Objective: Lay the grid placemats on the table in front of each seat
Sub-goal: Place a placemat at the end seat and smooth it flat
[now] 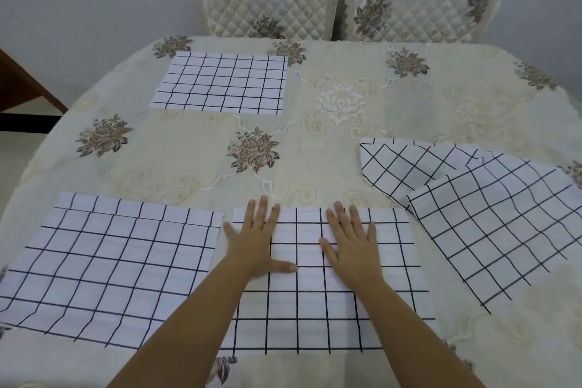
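Table (409, 98) check: the right-hand pile (491, 224), two overlapping mats, waits unplaced. Laid flat I count the near-left mat (104, 274), the centre mat (330, 299) under me, the far mat (220, 83) by a chair (264, 3). My left hand (256, 239) and right hand (352, 249) press flat, gripping nothing.

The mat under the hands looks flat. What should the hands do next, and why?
Probably reach the right hand to the top mat of the crooked pile: the middle mat lies flat, and the far right chair has no mat before it.
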The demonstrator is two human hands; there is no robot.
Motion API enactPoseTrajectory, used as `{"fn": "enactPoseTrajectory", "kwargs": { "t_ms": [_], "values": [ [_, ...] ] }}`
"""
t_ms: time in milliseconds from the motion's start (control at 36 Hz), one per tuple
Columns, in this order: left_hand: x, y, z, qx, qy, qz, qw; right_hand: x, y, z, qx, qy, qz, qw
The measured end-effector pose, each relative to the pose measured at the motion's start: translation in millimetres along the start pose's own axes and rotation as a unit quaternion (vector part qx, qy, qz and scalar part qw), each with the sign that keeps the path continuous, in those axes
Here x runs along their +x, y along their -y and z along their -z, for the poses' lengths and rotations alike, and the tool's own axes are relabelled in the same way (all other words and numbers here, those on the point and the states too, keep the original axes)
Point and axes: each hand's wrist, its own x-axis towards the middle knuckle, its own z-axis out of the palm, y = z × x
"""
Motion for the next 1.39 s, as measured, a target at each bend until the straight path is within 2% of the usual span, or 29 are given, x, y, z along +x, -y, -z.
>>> {"fn": "enactPoseTrajectory", "kwargs": {
  "t_ms": [306, 445, 500, 583, 667, 778, 917, 972, 1222, 1278, 1389],
  "values": [
    [-1, 15, -1, 0.029, -0.013, -0.005, 0.999, -12, -76, 10, -0.015, -0.013, -0.034, 0.999],
    [-1, 15, 0, 0.025, -0.026, -0.007, 0.999, -12, -86, 16, -0.022, 0.006, -0.04, 0.999],
    [0, 13, 1, 0.027, -0.03, 0.001, 0.999, -10, -85, 20, -0.026, -0.013, -0.043, 0.999],
    [1, 5, 4, 0.039, -0.044, 0.018, 0.998, -6, -77, 26, -0.014, -0.073, -0.053, 0.996],
    [1, -9, 7, 0.043, -0.081, 0.006, 0.996, 0, -55, 29, -0.025, -0.101, -0.03, 0.994],
    [6, -31, 5, 0.035, -0.103, -0.049, 0.993, 8, -5, 25, -0.04, -0.053, 0.039, 0.997],
    [10, -43, -3, -0.032, -0.094, -0.08, 0.992, 12, 42, 11, 0.015, -0.01, 0.091, 0.996],
    [10, -42, -8, -0.065, -0.101, -0.082, 0.989, 11, 43, 7, 0.049, 0.026, 0.08, 0.995],
    [12, -6, -28, -0.06, -0.167, -0.042, 0.983, 4, -7, -1, -0.003, -0.014, 0.028, 1.0],
    [10, 2, -29, -0.06, -0.171, -0.028, 0.983, 3, -24, -2, 0.006, -0.037, 0.0, 0.999],
    [10, 9, -31, -0.061, -0.178, -0.007, 0.982, -3, -53, 5, -0.006, -0.035, -0.061, 0.998]
  ]
}}
